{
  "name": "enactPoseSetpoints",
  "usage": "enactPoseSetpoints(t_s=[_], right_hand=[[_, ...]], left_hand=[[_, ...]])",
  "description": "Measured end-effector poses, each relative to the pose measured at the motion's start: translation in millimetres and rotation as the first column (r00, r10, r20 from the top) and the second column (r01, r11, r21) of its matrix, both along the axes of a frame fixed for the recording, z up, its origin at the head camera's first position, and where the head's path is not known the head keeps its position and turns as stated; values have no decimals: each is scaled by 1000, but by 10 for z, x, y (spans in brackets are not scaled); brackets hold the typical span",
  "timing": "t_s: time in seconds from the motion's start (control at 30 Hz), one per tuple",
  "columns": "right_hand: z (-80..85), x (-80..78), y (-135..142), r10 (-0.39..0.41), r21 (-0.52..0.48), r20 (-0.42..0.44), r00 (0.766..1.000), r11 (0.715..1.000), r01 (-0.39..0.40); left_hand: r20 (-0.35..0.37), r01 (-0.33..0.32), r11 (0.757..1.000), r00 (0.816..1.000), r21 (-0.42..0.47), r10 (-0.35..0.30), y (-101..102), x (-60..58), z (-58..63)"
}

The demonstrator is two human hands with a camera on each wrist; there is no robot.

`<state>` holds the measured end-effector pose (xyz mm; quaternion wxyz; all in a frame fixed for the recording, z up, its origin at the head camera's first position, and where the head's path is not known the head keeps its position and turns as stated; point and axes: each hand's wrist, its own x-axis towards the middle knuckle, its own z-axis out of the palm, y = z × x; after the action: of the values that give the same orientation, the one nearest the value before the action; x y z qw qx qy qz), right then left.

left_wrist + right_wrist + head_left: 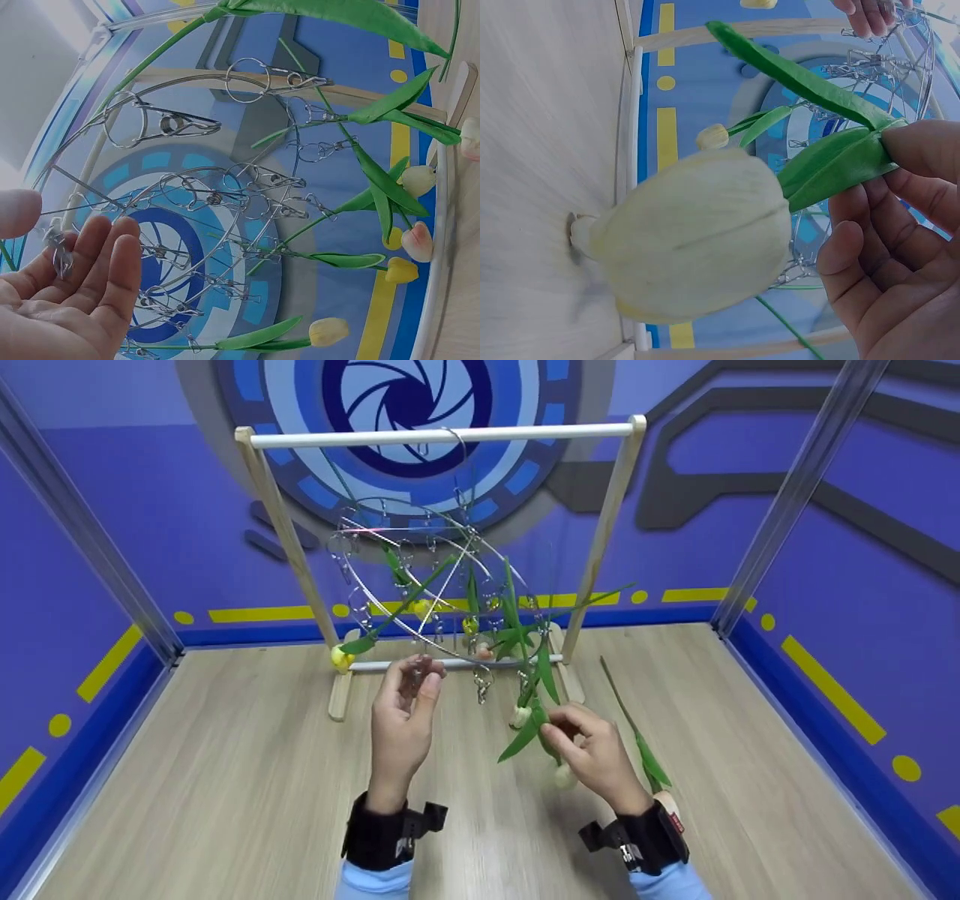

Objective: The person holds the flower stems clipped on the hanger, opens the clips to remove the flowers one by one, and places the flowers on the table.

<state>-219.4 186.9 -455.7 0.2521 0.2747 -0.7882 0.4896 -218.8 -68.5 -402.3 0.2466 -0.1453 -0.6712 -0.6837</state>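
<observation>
A round metal clip hanger (358, 581) hangs tilted from a wooden rack, and artificial tulips hang from its clips. My right hand (600, 750) pinches a white tulip (697, 232) by its green stem and leaf base, the bloom pointing down. At the hanger's lower front, my left hand (397, 731) has its fingers loosely bent beside a metal clip (60, 251). That clip lies in front of the fingers, and the thumb stands apart from them. Whether the fingers touch it is hard to tell. Beside the right hand hangs another white tulip (520, 715).
The wooden rack (604, 529) has a white top bar (525, 433) and stands on the wood-grain table (247, 780). On the table at the right lies a loose tulip (651, 761), partly behind the right wrist. A yellow tulip (343, 658) hangs at the left.
</observation>
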Motion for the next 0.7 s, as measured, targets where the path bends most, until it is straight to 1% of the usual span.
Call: enactPoseSetpoints(t_s=[0.1,0.23,0.33,0.5,0.7], right_hand=[[13,16,24,1,-1,-8,1000,1000,-1],[38,30,48,12,-5,-15,1000,1000,-12],[66,38,80,5,-8,-19,1000,1000,-6],[131,54,142,-16,-13,-30,999,1000,15],[211,68,206,-49,-25,-61,997,999,47]], left_hand=[[23,2,1000,1000,-31,-2,-5,18,-1],[36,-13,991,999,-130,17,-30,42,5],[21,-23,975,999,-220,28,-61,47,-1],[-20,-43,946,999,-322,38,-136,72,-26],[-65,-112,898,994,-426,93,-229,171,-58]])
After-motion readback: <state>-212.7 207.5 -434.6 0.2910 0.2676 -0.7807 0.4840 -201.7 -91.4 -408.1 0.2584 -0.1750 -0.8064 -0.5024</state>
